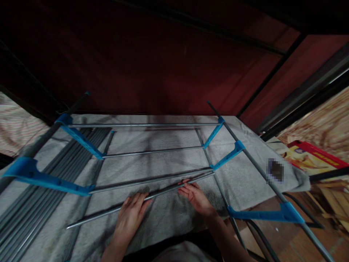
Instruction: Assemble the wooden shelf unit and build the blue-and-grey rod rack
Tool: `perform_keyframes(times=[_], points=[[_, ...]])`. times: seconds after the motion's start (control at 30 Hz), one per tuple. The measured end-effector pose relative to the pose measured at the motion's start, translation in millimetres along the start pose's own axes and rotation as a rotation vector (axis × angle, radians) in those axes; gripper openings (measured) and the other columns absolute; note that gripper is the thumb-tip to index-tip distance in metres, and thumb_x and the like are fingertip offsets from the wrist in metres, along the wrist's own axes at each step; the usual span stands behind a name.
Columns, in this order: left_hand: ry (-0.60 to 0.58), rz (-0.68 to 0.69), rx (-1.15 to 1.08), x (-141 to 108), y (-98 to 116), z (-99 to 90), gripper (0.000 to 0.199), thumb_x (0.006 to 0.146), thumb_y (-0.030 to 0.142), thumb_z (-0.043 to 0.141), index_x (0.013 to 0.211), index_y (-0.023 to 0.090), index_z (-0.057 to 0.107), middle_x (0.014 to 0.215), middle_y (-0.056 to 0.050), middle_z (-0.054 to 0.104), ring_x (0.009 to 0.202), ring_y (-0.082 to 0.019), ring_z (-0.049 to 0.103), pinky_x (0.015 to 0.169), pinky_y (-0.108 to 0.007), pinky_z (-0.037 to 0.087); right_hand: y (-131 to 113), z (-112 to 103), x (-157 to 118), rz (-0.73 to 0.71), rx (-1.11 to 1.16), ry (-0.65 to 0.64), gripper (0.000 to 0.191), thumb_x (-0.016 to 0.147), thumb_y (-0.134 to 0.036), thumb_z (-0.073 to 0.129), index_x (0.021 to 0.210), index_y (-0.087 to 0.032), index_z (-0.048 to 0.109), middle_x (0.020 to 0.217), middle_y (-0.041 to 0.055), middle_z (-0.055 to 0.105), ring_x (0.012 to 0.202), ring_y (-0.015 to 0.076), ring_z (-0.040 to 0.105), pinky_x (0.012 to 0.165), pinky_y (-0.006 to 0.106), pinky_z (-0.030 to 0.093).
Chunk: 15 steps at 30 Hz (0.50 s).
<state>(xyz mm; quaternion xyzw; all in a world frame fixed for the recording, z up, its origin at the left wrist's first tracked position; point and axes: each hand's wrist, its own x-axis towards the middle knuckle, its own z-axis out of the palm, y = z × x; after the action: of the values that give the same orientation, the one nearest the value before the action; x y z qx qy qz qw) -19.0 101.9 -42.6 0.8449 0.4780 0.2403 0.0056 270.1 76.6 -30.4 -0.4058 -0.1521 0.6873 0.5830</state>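
Note:
A loose grey metal tube (109, 211) lies slantwise across the near part of the frame, its right end close to a blue plastic bracket (227, 157). My left hand (132, 211) is wrapped over the tube near its middle, back of the hand up. Farther right, my right hand (193, 193) grips the same tube between thumb and fingers. Just beyond it, another crossbar (152, 179) joins the left bracket (51, 178) to the right one. Long side tubes (257, 165) carry the blue brackets on both sides. A lower right bracket (267, 215) has no bar at its inner end.
Several grey tubes (51, 185) lie bundled at the left on a grey cloth (256, 149) covering the table. A red and yellow box (313, 156) sits at the right, above wooden pieces (332, 200). Dark red sheeting (163, 72) hangs behind.

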Motion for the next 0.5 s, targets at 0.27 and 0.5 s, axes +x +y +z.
perform_keyframes(times=[0.27, 0.5], points=[[-0.011, 0.018, -0.01, 3.3, 2.0, -5.0, 0.038, 0.101, 0.048, 0.04, 0.104, 0.025, 0.069, 0.099, -0.002, 0.075, 0.087, -0.02, 0.069, 0.079, -0.034, 0.053, -1.3, 1.3, -0.8, -0.008, 0.01, -0.01, 0.018, 0.078, -0.029, 0.079, 0.094, -0.025, 0.071, 0.1, 0.0028, 0.075, 0.099, 0.0206, 0.069, 0.096, 0.04, 0.052], [0.001, -0.01, -0.017, 2.7, 0.2, -3.2, 0.039, 0.102, 0.048, 0.035, 0.1, 0.027, 0.067, 0.094, -0.001, 0.075, 0.084, -0.02, 0.07, 0.08, -0.035, 0.054, 0.6, 4.2, -0.7, 0.015, 0.012, 0.042, 0.022, 0.077, -0.034, 0.082, 0.092, -0.023, 0.071, 0.093, 0.0015, 0.074, 0.087, 0.0197, 0.07, 0.091, 0.039, 0.054]])
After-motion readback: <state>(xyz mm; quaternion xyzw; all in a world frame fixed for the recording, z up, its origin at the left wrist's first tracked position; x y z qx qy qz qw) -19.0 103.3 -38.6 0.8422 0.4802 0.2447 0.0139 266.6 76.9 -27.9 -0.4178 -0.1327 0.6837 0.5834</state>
